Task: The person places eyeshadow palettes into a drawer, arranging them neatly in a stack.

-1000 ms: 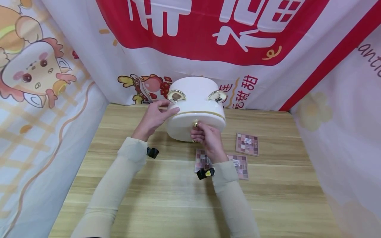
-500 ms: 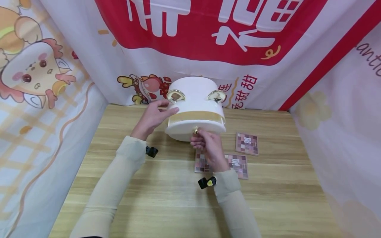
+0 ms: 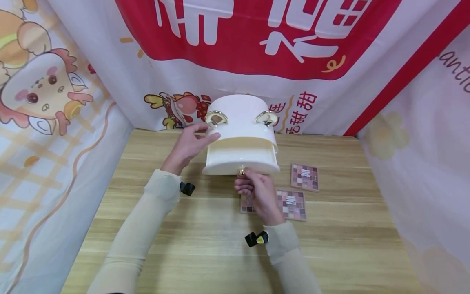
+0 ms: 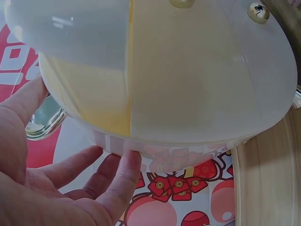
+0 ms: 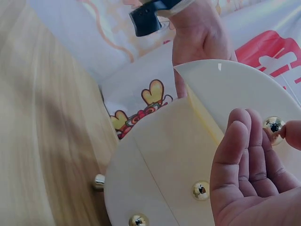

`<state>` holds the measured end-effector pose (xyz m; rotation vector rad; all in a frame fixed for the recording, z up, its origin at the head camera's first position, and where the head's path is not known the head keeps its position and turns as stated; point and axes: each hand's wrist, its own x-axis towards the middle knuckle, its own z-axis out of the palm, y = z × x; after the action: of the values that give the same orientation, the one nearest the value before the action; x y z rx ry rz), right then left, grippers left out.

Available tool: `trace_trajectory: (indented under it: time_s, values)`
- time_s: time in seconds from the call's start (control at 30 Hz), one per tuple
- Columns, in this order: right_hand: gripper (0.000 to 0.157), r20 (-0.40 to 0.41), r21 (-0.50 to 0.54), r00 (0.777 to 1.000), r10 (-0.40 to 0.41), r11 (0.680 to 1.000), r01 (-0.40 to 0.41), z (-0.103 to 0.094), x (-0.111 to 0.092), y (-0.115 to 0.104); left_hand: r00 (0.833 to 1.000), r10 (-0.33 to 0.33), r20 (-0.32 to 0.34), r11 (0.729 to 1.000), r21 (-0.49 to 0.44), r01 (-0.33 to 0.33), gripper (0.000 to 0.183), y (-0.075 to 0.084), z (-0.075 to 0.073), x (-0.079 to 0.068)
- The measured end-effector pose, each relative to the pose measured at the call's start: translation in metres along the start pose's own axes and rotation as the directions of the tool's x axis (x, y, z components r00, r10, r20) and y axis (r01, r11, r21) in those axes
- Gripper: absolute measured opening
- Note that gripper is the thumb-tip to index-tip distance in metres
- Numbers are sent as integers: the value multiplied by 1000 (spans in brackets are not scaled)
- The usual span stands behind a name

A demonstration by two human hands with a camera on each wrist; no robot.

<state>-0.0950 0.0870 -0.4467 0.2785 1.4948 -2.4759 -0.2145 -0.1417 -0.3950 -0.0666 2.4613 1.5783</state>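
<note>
drawer point(image 3: 222, 168) part out

right hand point(image 3: 262, 194) pinched its knob point(image 3: 241, 172); left hand point(image 3: 186, 148), loosely spread, touched the box point(image 3: 240, 110)'s side. box stood on the table point(image 3: 209, 249) near the cloth point(image 3: 176, 77). looked like drawer-opening to me; further travel called for a level pull, box braced.

Three flat, patterned palettes point(image 3: 305, 177), seemingly makeup, one partly hidden, lie on a wooden table point(image 3: 205, 249) backed by printed cloth point(image 3: 216, 67).

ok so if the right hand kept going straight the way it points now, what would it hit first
Most likely the drawer front, directly behind the gold knob that the right hand pinches; the exact gap is hard to judge.
</note>
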Motion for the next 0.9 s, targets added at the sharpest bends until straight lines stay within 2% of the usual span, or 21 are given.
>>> trace_trajectory:
  time_s: [0.23, 0.4, 0.63, 0.9]
  values:
    - [39, 8, -6, 1000, 7, 1000, -7, -3, -13, 5, 1000, -1, 1, 1000, 9, 1, 94, 0, 0, 0]
    - [33, 7, 3, 1000, -19, 1000, 19, -5, -22, 8, 1000, -11, -2, 1000, 8, 11, 95, 0, 1, 0]
    - [33, 9, -41, 1000, -22, 999, 22, -7, -35, 10, 1000, 1, -3, 1000, -7, -1, 96, 0, 2, -1]
    - [29, 50, -18, 998, -33, 999, 34, -11, -42, 12, 1000, -2, -13, 1000, 2, 2, 96, 0, 1, -1]
